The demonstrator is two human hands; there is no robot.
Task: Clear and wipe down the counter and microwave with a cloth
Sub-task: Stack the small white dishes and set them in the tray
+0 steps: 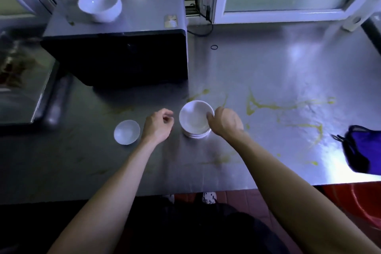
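A stack of small white bowls (192, 118) stands on the steel counter (268, 72), and my right hand (224, 121) grips the rim of the top one. My left hand (157, 125) hovers just left of the stack, fingers loosely curled, holding nothing. A lone small white bowl (126, 132) sits further left. The black microwave (117, 45) stands at the back left with a large white bowl (100, 4) and yellow smears on its top. Yellow spills (268, 106) streak the counter to the right. A dark blue cloth (362, 148) lies at the right edge.
A black rubber band (214, 47) lies behind the spills near the microwave's cord. A sink (18, 80) sits at the far left. Sliding windows run along the back. A red basin (367, 204) stands on the floor beyond the counter's front edge.
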